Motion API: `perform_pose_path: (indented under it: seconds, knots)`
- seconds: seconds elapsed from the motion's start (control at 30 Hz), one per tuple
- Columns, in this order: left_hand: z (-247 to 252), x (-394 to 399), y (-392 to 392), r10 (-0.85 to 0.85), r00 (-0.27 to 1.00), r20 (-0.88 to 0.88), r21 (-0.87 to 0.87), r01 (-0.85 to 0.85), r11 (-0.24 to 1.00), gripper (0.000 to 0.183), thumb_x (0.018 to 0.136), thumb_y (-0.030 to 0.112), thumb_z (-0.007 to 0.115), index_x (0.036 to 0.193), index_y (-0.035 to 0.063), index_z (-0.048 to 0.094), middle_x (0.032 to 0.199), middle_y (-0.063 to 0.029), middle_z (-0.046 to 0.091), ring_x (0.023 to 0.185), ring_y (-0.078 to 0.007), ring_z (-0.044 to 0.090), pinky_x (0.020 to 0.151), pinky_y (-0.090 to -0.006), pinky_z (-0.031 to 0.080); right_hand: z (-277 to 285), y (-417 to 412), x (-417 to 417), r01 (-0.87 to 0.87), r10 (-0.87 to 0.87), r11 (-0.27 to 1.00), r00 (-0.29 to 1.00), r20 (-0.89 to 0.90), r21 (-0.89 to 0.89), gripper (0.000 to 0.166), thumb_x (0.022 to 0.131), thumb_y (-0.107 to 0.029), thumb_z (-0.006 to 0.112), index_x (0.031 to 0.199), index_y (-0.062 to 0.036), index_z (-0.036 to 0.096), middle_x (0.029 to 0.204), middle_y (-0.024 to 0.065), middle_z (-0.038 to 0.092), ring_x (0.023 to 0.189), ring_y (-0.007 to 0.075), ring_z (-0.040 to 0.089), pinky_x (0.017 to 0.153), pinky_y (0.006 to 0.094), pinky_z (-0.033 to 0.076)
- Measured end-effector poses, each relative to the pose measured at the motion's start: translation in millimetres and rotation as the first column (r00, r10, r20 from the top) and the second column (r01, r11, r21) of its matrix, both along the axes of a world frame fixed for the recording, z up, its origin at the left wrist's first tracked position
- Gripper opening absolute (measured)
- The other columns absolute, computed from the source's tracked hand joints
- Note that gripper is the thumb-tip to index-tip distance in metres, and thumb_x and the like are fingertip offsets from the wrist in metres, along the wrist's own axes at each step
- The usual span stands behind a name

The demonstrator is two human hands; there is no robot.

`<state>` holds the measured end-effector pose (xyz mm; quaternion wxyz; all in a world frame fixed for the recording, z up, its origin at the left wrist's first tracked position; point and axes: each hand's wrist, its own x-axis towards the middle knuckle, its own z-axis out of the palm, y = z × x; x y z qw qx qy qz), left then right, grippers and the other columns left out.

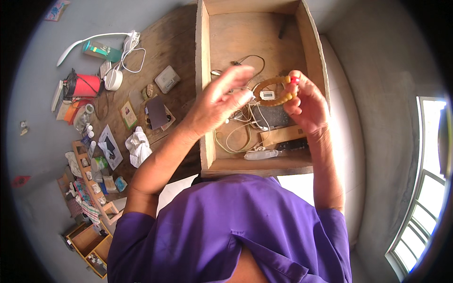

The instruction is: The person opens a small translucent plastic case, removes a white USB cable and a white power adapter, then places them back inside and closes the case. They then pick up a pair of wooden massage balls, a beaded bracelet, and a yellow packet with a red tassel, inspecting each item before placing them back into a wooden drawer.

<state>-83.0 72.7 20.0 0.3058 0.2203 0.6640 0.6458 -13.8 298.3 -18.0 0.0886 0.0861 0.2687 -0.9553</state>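
My right hand (307,102) pinches a yellow-brown beaded bracelet (270,103) by its red bead (294,80), holding it up over an open wooden drawer (206,88). The loop hangs towards my left hand (221,100), whose fingers are apart and slightly blurred at its left side. Whether the left fingertips touch the bracelet or a cable cannot be told. Under the hands, tangled white cables (247,122) lie in the drawer, beside a small white device with a display (268,95), a dark flat item (274,116) and a brown paper strip (283,136).
On the wooden table (162,42) at left lie a water bottle (101,51), a white lamp (93,35), a red cylindrical item (86,85), a glass jar (82,118), a dark booklet (155,113) and crumpled white cloth or paper (138,146). A plastic-wrapped item (262,155) lies at the drawer's near end.
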Motion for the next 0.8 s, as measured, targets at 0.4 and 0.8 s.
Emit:
perform_pose_path:
  seconds: [0.4,0.8]
  knots:
    - [-11,14,-1,-0.193,0.967,0.166,0.145,0.169,0.975,0.020,0.097,0.018,0.053,0.110,0.0025,0.056,0.093,-0.0025,0.061,0.081,-0.0099,0.056,0.076,-0.0282,0.048,-5,-32,32,-0.133,0.106,0.968,0.986,-0.132,-0.215,0.022,0.092,-0.017,0.060,0.109,-0.0035,0.055,0.090,0.0068,0.061,0.065,0.0064,0.051,0.048,0.0162,0.037]
    - [-6,16,-17,-0.178,0.736,0.653,0.408,-0.144,0.902,0.032,0.102,0.033,0.039,0.102,0.0042,0.054,0.070,-0.0024,0.048,0.066,-0.0179,0.053,0.077,-0.0402,0.051,-23,-34,39,-0.281,0.267,0.949,0.957,-0.110,-0.141,0.036,0.087,-0.015,0.067,0.120,-0.0037,0.057,0.095,0.0058,0.063,0.063,0.0053,0.052,0.051,0.0192,0.040]
